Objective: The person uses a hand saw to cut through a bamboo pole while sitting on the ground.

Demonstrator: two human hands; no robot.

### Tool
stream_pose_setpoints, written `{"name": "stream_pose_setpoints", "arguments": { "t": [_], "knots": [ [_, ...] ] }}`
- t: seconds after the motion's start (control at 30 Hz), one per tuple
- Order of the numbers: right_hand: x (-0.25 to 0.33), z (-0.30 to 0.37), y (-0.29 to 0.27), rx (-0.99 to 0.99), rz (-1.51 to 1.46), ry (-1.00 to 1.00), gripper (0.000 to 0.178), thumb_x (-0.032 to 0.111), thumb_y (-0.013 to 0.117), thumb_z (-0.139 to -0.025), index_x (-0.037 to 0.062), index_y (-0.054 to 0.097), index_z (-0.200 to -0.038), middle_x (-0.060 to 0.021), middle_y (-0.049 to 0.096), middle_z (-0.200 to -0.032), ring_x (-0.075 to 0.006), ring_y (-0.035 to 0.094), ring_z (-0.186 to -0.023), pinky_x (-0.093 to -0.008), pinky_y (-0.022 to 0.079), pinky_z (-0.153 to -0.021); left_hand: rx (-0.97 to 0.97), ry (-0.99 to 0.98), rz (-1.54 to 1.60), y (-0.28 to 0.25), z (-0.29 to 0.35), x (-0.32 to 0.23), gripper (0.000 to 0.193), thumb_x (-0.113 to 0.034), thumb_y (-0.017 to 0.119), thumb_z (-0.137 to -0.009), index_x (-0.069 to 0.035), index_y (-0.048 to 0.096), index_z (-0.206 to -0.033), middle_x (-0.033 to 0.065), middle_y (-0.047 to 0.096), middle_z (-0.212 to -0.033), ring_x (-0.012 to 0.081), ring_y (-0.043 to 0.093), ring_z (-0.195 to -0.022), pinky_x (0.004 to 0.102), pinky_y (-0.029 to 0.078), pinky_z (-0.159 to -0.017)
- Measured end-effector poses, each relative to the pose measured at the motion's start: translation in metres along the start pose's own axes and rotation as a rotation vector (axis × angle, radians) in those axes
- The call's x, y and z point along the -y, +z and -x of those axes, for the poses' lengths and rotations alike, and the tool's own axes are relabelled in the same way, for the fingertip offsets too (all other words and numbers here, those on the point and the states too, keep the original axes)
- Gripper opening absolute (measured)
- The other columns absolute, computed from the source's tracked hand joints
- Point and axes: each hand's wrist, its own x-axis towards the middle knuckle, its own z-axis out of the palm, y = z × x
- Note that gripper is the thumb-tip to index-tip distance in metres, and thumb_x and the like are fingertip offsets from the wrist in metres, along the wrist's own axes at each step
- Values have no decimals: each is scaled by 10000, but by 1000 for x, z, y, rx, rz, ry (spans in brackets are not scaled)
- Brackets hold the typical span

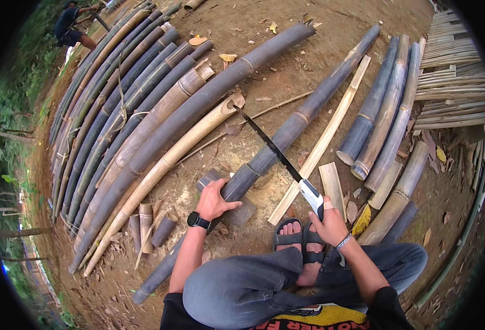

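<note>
My left hand (215, 201), with a black watch at the wrist, is wrapped over a dark bamboo pole (278, 140) that runs from the lower left up to the far right. Under the pole, beside that hand, lies a short dark bamboo piece (238, 212). In my right hand (330, 223) is the white and black handle of a hand saw (275, 149). Its long dark blade slants up and left across the pole, and whether the teeth touch the bamboo I cannot tell. The blade's tip overlaps the end of a pale bamboo pole (182, 149) in the view.
Many long bamboo poles (127, 104) lie side by side at the left. A split bamboo strip (336, 132), shorter poles (388, 110) and stacked slats (454, 93) lie to the right. Short offcuts (165, 230) rest near my left arm. Another person (74, 27) is at the far left.
</note>
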Motion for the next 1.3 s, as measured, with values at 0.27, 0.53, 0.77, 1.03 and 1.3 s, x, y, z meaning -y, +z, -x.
{"name": "stream_pose_setpoints", "arguments": {
  "t": [0.27, 0.53, 0.77, 1.03, 1.3],
  "knots": [
    [11, -51, 7, -144, -89, -141, 446, 212, 656, -956, -42, 408, -1226, -293, 623, -771, -507, 634, -742, -523, 465, -630, -326, 94, -324, 39, 28, -18, 903, -375, 807, -768, 69, 412, -1449, 208, 561, -1210, 379, 558, -1121, 453, 453, -984],
    [23, -60, 14, -159, -185, -110, 406, 233, 647, -975, -36, 429, -1186, -286, 624, -746, -488, 658, -731, -499, 485, -611, -161, -71, -269, 19, 9, -30, 786, -404, 852, -687, 18, 537, -1270, 200, 589, -1166, 372, 566, -1124, 446, 457, -989],
    [4, -13, 25, -47, -90, -38, 403, 218, 643, -973, -20, 413, -1203, -336, 623, -718, -554, 628, -736, -583, 478, -601, -97, -45, -25, 6, -2, -19, 650, -399, 826, -658, 20, 642, -1120, 255, 669, -1116, 411, 625, -1054, 462, 492, -968],
    [12, -4, 37, 16, 159, -150, 455, 216, 645, -962, -60, 370, -1198, -330, 626, -693, -538, 630, -669, -602, 500, -585, -76, 28, 9, -11, -16, 3, 732, -460, 823, -615, 51, 707, -1127, 264, 670, -1076, 395, 648, -1001, 464, 511, -926],
    [12, -11, 43, 34, 235, -126, 448, 191, 643, -956, -38, 383, -1240, -321, 626, -686, -536, 632, -678, -600, 493, -581, -95, 62, -1, -10, -9, 6, 765, -456, 796, -675, 51, 642, -1225, 234, 661, -1054, 390, 651, -993, 453, 530, -879]
  ]
}}
